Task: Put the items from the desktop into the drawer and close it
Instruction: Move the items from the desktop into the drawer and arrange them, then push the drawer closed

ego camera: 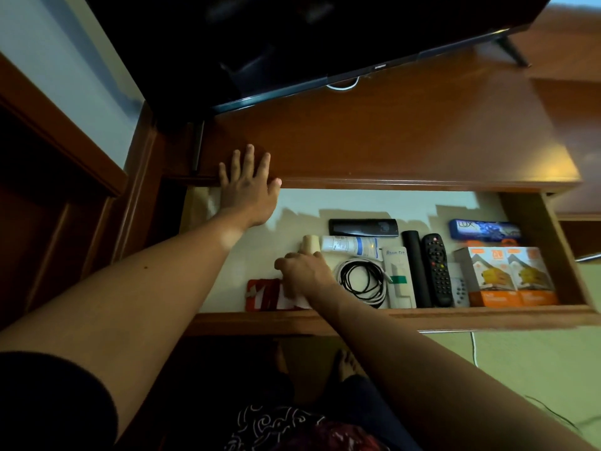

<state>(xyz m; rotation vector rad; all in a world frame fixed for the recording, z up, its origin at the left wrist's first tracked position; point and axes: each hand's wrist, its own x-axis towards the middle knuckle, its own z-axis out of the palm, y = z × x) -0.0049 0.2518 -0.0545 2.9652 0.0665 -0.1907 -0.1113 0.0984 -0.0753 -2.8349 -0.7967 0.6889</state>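
Observation:
The wooden drawer (325,315) stands pulled out below the brown desktop (374,141). My left hand (248,185) lies flat with spread fingers on the desktop's front edge. Inside the drawer, my right hand (304,270) grips a red and white packet (265,294) that lies on the pale drawer floor near the front left. Beside this hand are a beige roll (310,244), a white tube (349,245) and a coiled cable (361,281). Further right lie a white card pack (398,278), a black cylinder (416,268), a remote (437,268), orange boxes (514,276) and a blue soap pack (484,230).
A television (292,43) stands on the desktop's back part, its foot (514,52) at the right. A black bar-shaped device (362,227) lies at the drawer's back. A wooden frame (65,151) rises at the left. My feet (344,362) are on the floor under the drawer.

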